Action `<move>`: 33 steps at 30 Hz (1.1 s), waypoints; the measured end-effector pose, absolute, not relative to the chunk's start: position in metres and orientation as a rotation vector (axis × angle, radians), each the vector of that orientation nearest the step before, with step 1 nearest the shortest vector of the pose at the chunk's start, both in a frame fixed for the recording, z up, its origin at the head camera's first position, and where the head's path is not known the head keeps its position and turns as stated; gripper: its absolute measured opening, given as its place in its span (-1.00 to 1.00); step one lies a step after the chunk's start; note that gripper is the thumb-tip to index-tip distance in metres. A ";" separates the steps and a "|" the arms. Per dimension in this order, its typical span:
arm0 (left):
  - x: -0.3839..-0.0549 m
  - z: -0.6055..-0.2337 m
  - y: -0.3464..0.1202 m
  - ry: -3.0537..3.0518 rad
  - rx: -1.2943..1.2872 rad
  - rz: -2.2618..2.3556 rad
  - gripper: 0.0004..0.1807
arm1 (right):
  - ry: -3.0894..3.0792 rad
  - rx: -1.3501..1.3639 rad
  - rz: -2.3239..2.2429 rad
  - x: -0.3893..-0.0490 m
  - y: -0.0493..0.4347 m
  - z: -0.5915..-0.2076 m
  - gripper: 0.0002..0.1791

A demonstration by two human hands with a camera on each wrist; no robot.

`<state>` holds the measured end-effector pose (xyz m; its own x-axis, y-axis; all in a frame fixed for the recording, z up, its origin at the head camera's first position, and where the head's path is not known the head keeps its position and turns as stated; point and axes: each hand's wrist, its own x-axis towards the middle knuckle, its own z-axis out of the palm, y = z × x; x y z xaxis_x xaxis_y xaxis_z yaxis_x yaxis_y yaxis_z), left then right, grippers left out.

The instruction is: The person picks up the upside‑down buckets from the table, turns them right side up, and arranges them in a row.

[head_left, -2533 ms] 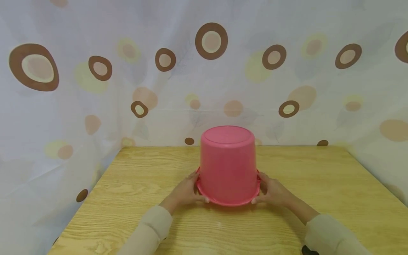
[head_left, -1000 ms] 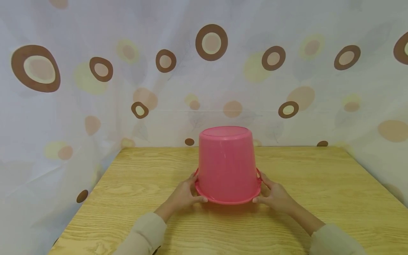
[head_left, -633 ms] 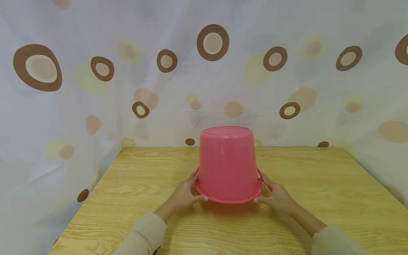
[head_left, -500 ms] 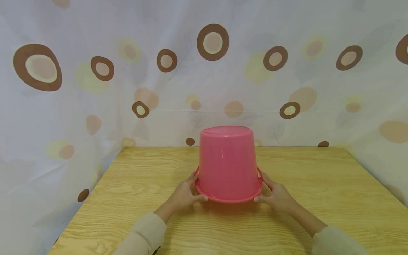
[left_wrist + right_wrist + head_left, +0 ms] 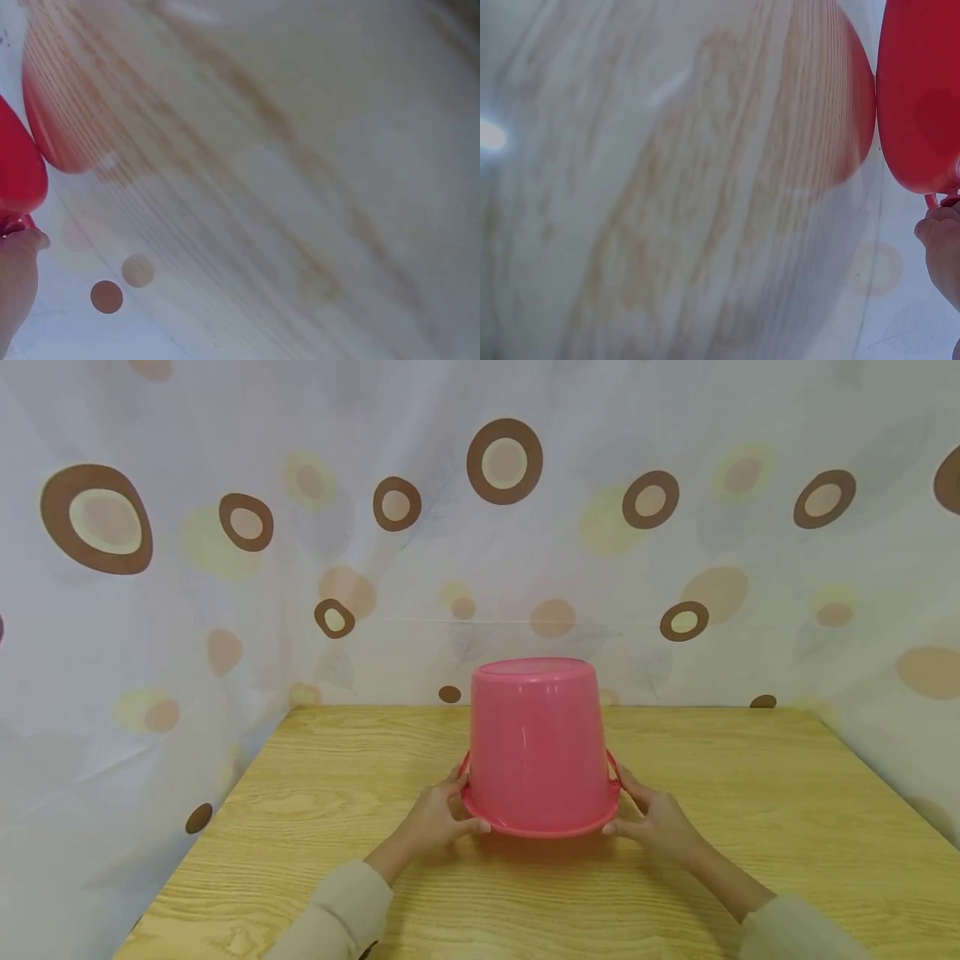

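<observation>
At the table (image 5: 480,902), left hand (image 5: 437,816) and right hand (image 5: 657,820) grip an upturned bucket (image 5: 536,747) (its inside hidden).

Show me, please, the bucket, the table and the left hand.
Bucket (image 5: 536,747), head view: middle of its side wall.
Table (image 5: 750,781), head view: bare part of its top.
Left hand (image 5: 432,817), head view: back of the hand.

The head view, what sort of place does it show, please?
Probably a screened-off indoor workspace: a spotted white sheet encloses the back and sides of a wood-grain table, where the left hand and right hand hold an upside-down pink bucket.
</observation>
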<state>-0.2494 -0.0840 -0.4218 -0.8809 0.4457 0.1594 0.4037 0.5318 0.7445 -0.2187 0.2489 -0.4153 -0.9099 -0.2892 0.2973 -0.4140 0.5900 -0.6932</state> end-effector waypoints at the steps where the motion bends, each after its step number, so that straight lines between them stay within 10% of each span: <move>1: -0.250 -0.422 -0.084 2.704 0.751 1.295 0.14 | -2.660 0.596 1.215 -0.219 0.249 -0.416 0.02; 33: -0.252 -0.418 -0.087 2.522 0.828 1.603 0.15 | -2.558 0.649 1.136 -0.218 0.255 -0.415 -0.26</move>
